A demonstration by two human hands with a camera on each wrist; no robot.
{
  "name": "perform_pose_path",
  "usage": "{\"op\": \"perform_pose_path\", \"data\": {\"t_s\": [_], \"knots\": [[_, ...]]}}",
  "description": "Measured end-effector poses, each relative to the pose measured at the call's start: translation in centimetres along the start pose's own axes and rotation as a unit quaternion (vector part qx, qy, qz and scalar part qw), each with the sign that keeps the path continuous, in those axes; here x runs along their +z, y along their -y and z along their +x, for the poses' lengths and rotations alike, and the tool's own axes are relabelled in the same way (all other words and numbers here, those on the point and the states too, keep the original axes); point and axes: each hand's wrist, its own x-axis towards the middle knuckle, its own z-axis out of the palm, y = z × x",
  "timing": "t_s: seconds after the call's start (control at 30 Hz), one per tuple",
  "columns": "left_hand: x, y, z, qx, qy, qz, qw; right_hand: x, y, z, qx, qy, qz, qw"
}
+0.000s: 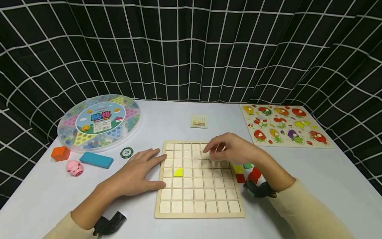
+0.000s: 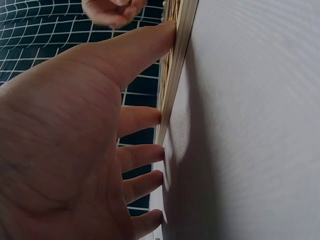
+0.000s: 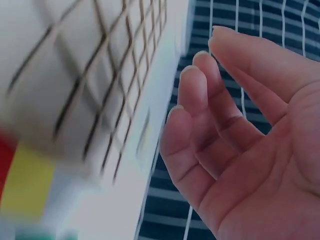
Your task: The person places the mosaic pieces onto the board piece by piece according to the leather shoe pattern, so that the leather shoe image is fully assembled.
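A wooden grid board point(image 1: 200, 195) lies on the white table in front of me. One yellow quarter-round tile point(image 1: 178, 172) sits in a cell on its left side. My left hand point(image 1: 135, 176) is spread at the board's left edge, its thumb and index fingertips touching the rim. Over the board's upper right cells hovers my right hand point(image 1: 234, 149), fingers loosely bent and nothing seen between them in the right wrist view. Right of the board, partly behind the right wrist, lie a yellow tile point(image 1: 238, 169), red tiles point(image 1: 254, 174) and a green tile point(image 1: 247, 165).
A small pattern card point(image 1: 199, 121) lies beyond the board. At back left is a round Chinese checkers set point(image 1: 99, 121); near it are an orange block point(image 1: 60, 153), a blue block point(image 1: 96, 160), a pink pig point(image 1: 74, 168) and a chip point(image 1: 126, 152). A fruit puzzle point(image 1: 286, 126) lies back right.
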Motion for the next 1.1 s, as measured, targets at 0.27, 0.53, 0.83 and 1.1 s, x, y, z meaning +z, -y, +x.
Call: {"op": "perform_pose_path", "data": {"t_s": [0.27,0.53,0.83,1.1], "knots": [[0.0,-0.1,0.0,-0.012,0.009,-0.002,0.9999,-3.4,-2.8,-4.1,0.072,-0.04,-0.03,0.996],[0.0,-0.1,0.0,-0.01,0.004,0.0,0.9999,-5.6,-5.3,-5.9,0.147,-0.073,-0.076,0.984],[0.3,0.2,0.0,-0.008,0.0,0.014,0.9999,-5.6,-8.1,-5.5,0.198,-0.085,-0.142,0.966],[0.3,0.1,0.0,-0.008,0.002,0.016,0.9998,-4.5,-8.3,-4.8,0.216,-0.085,-0.158,0.96]]}}
